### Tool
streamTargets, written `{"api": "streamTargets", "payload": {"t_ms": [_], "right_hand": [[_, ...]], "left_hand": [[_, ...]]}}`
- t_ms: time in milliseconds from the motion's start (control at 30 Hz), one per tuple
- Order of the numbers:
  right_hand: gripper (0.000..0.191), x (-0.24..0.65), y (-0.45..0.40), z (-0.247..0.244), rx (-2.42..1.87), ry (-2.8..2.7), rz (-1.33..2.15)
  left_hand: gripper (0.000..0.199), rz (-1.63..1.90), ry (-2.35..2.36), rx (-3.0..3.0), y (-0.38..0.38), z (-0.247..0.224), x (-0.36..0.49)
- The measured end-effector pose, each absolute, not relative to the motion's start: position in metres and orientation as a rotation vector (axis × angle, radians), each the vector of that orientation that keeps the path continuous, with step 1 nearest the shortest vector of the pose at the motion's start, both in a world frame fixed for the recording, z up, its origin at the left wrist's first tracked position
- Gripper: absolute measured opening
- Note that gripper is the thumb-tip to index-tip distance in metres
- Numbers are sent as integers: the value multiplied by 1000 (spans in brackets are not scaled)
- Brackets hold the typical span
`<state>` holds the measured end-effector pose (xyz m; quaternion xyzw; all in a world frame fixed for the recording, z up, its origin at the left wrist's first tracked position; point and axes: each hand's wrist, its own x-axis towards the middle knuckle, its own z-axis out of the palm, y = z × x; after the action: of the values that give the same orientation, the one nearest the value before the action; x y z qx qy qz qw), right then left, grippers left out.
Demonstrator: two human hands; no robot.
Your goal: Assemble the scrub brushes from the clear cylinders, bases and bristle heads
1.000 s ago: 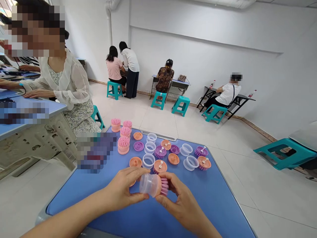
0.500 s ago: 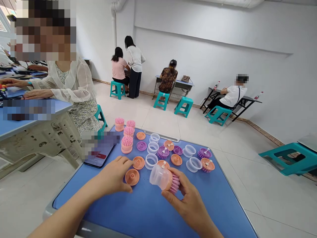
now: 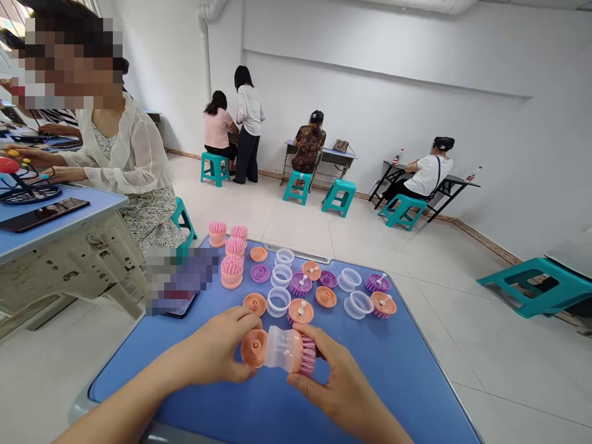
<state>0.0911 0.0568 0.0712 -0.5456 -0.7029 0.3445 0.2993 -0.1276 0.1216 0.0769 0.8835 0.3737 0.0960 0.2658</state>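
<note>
Right now, the left hand [image 3: 224, 348] pinches an orange cap [image 3: 254, 349] at its rim, and the right hand [image 3: 333, 373] is closed around a brush head [image 3: 306, 354] joined to a clear collar [image 3: 280, 348]. The collar lies sideways between the hands, bristles pointing right; its left end overlaps the cap in view, and I cannot tell whether they touch. Both hands are over the near half of the blue table [image 3: 383, 376], with room toward the near edge and out to the slanting right edge. Just beyond the hands it gets tighter: clear rings [image 3: 277, 313] and upturned orange brush heads [image 3: 300, 311] crowd together. Farther left, four pink brushes [image 3: 232, 274] stand upright, and a partly blurred phone [image 3: 185, 302] sits along the left edge.
</note>
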Motion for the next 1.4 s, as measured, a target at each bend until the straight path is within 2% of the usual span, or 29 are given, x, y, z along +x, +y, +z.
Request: {"api": "streamTargets", "payload": {"t_ms": [300, 467, 667, 1000, 1400], "right_hand": [[49, 94, 58, 76, -1400, -1861, 1016], [45, 95, 59, 77, -1310, -1770, 1139], [44, 94, 60, 77, -1315, -1764, 1159], [51, 94, 59, 71, -1265, -1830, 983], [49, 96, 58, 77, -1222, -1923, 834]], "left_hand": [[48, 447, 882, 2212, 117, 78, -130], [41, 419, 890, 2136, 115, 90, -127], [44, 421, 901, 2119, 113, 89, -127], [48, 587, 813, 2088, 117, 83, -126], [51, 502, 859, 2033, 124, 80, -127]]}}
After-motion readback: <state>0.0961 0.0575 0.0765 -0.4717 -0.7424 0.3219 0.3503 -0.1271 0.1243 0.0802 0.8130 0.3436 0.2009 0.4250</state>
